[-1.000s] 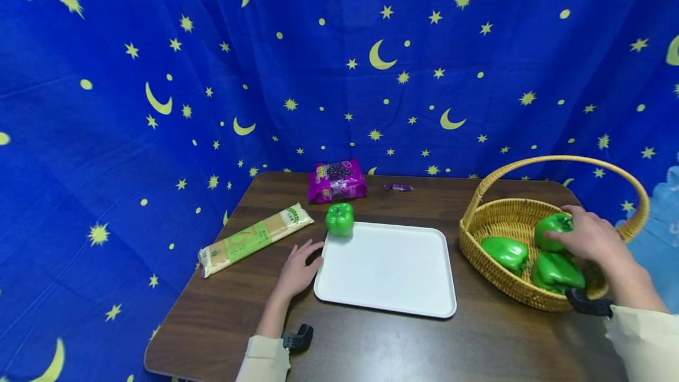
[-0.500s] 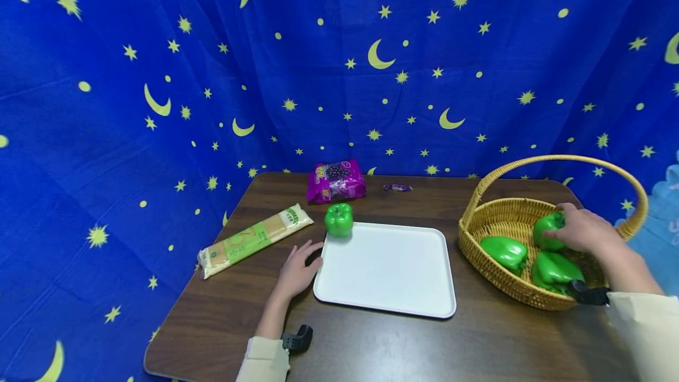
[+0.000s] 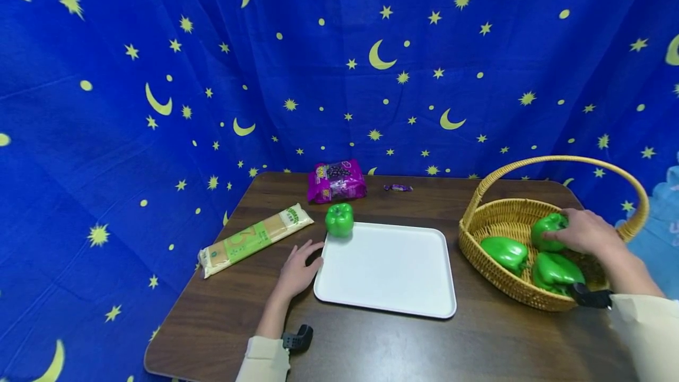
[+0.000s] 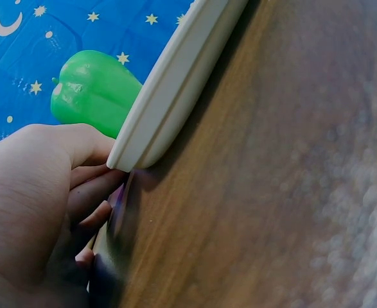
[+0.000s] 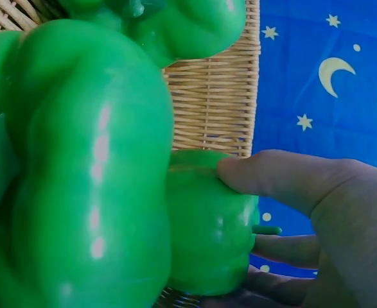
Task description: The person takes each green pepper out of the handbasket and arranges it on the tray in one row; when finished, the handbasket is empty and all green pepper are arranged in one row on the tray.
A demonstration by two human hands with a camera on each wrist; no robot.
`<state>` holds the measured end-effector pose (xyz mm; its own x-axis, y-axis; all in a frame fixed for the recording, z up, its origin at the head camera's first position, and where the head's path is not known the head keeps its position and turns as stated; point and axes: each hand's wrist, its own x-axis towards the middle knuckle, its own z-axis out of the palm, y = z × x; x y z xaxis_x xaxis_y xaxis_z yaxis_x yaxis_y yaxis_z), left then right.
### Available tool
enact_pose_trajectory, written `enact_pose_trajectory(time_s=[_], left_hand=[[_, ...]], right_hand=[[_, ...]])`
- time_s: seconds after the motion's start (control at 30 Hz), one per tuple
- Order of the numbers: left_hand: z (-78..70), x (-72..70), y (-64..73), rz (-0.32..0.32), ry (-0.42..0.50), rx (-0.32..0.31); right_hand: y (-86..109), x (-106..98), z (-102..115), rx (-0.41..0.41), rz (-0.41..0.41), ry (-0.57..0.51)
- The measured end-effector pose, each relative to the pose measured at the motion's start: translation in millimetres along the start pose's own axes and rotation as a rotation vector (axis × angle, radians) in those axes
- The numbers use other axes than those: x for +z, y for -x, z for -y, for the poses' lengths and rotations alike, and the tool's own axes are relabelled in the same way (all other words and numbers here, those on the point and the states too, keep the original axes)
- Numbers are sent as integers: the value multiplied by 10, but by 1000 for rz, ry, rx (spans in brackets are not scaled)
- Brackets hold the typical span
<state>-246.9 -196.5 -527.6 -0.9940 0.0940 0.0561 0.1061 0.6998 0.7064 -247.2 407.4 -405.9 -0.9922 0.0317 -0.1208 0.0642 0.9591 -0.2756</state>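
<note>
My right hand [image 3: 586, 233] grips a green bell pepper [image 3: 546, 231] in the wicker basket [image 3: 477, 270]. In the right wrist view its thumb presses one side of that pepper [image 5: 207, 224], and its other fingers lie partly hidden near the stem. Two more green bell peppers [image 3: 505, 253] sit beside it in the basket. My left hand [image 3: 298, 270] rests by the left edge of the white tray [image 3: 387, 270], its relaxed fingertips touching the rim. Another green bell pepper [image 3: 339, 220] stands at the tray's back left corner.
A long pasta packet [image 3: 254, 240] lies left of the tray. Behind it are a purple snack bag [image 3: 337, 181] and a small wrapped candy [image 3: 398, 188]. The basket's tall handle [image 3: 557, 160] arches over the peppers. A blue starry curtain [image 3: 318, 75] stands behind the table.
My right hand and the bell pepper it grips have shifted slightly left inside the basket. My left hand has stayed at the tray's edge.
</note>
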Motion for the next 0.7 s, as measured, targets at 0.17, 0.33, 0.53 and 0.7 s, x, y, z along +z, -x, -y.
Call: enact_pose_trajectory(time_s=[0.17, 0.33, 0.53, 0.7], left_hand=[[-11, -8, 10, -5, 3, 13], [-23, -5, 15, -5, 11, 18], [-3, -2, 6, -6, 3, 0], [12, 5, -1, -4, 2, -9]], right_hand=[[5, -13, 25, -8, 5, -7], [65, -80, 133, -51, -19, -7], [154, -212, 315, -102, -54, 33], [239, -288, 434, -137, -56, 57]])
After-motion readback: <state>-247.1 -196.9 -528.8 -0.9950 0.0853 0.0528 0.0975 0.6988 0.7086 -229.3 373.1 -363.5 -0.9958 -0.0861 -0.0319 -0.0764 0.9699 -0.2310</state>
